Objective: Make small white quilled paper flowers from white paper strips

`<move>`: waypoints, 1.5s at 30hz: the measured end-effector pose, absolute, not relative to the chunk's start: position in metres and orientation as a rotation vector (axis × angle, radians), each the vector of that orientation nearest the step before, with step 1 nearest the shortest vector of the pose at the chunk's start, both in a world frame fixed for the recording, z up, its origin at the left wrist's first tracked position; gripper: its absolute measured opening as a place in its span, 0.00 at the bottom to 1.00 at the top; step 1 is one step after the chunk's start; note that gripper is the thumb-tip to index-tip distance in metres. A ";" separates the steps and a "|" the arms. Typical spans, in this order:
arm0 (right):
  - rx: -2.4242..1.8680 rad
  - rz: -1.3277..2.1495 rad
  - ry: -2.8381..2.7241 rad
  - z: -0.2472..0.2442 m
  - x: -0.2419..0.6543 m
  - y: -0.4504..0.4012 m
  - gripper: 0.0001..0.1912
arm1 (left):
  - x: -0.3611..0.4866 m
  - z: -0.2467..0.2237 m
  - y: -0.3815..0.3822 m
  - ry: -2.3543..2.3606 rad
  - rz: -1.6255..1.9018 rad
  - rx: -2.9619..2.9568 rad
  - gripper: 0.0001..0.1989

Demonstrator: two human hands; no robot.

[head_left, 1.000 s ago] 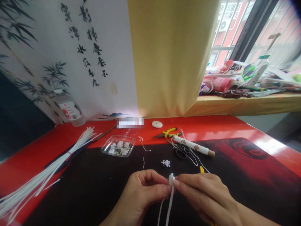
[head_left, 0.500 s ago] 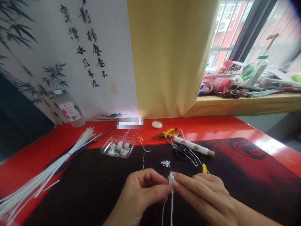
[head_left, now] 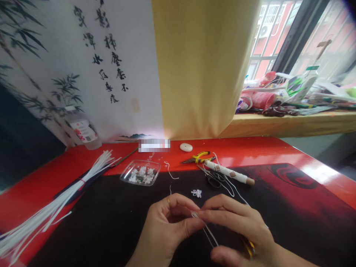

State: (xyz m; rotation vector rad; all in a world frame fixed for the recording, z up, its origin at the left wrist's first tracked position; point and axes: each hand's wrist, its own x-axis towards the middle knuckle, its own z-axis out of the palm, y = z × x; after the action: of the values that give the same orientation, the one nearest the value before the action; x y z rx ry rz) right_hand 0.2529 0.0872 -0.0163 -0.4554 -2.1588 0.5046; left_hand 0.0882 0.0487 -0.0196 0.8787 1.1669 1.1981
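Observation:
My left hand [head_left: 172,226] pinches a small white cord piece [head_left: 194,214] between thumb and fingers, low in the centre. Against the same piece rest the fingertips of my right hand [head_left: 241,226], whose thumb is spread away below. Two thin cord ends [head_left: 211,235] hang down between the hands. Tucked in my right palm is a yellow-handled tool [head_left: 249,246], mostly hidden. A white knotted cord flower [head_left: 196,193] lies on the black mat just beyond my fingers.
A clear dish [head_left: 140,172] holds white flowers. Behind the hands lie yellow pliers [head_left: 201,157], black scissors [head_left: 214,179] and a white-wrapped roll [head_left: 229,172]. White cords [head_left: 75,193] lie left, near a bottle [head_left: 85,130]. A white oval object [head_left: 186,147] sits farther back.
The cord piece has tilted and sunk lower between my fingers. My right thumb has come off it and moved down, and the yellow tool has swung below my right hand.

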 end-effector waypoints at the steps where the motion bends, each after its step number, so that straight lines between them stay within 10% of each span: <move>1: -0.507 0.482 -2.171 -0.016 0.253 0.086 0.14 | 0.088 -0.019 0.048 1.209 1.205 0.916 0.08; 45: -1.122 0.519 -2.713 -0.072 0.248 0.108 0.06 | 0.073 -0.067 0.074 1.779 0.416 1.735 0.04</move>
State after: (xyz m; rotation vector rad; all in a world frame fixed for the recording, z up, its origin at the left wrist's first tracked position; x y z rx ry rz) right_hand 0.2481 0.1078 -0.0717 -1.1223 -2.7131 0.5187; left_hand 0.0728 0.0735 -0.0674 1.7349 1.7787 0.4164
